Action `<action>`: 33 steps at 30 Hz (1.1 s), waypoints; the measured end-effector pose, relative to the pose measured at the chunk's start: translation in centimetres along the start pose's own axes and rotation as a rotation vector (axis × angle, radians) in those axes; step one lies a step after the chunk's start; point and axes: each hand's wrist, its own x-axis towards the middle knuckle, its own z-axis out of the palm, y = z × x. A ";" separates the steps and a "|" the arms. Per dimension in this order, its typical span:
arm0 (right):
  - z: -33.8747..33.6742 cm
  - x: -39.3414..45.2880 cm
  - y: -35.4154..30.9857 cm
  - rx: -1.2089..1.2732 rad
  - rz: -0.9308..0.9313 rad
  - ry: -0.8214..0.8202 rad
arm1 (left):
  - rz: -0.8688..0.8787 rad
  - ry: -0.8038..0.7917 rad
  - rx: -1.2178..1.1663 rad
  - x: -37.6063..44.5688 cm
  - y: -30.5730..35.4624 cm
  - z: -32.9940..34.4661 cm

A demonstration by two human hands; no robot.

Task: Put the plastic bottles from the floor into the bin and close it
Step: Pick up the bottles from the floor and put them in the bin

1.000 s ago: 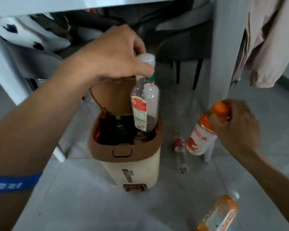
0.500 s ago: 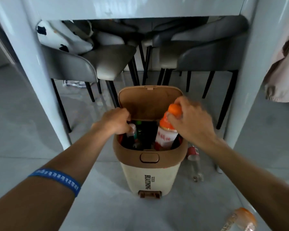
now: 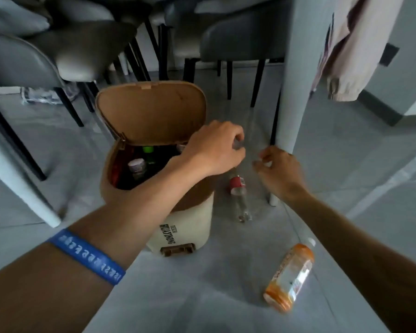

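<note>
The beige bin (image 3: pixel 185 227) with a brown rim stands on the floor, and its brown lid (image 3: pixel 151 111) is raised. Several bottles stand inside it, among them one with a green cap (image 3: pixel 148 150). A clear bottle with a red label (image 3: pixel 237 188) lies on the floor just right of the bin. My left hand (image 3: pixel 214 150) reaches across the bin's right rim, fingers curled over that bottle's far end, which it hides. My right hand (image 3: pixel 277 171) hovers to the right of this bottle, fingers loosely bent and empty. An orange bottle (image 3: pixel 289 277) lies nearer to me.
A white table leg (image 3: pixel 291 92) stands right behind my right hand, and another (image 3: pixel 17 179) stands at the left. Grey chairs (image 3: pixel 240 37) with black legs crowd the space behind the bin. A beige garment (image 3: pixel 353 51) hangs at the upper right.
Both hands have let go of the bottles that they lowered into the bin. They have moved right, toward the clear bottle on the floor. The camera has dipped lower.
</note>
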 end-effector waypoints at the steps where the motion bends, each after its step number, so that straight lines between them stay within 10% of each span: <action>1: -0.1 -0.2 1.8 -0.017 0.040 -0.020 | 0.018 -0.007 -0.015 0.2 1.5 2.3; 11: 3.2 -9.6 16.9 -0.485 0.317 -0.463 | -0.393 -0.371 0.109 -0.2 1.2 22.6; 21: 8.9 -10.7 19.9 -0.140 0.214 -0.436 | -0.516 -0.415 0.062 0.8 -2.4 28.3; 33: 10.7 -7.7 19.9 0.527 0.733 -0.260 | -0.916 -0.369 -0.506 -2.4 0.1 27.2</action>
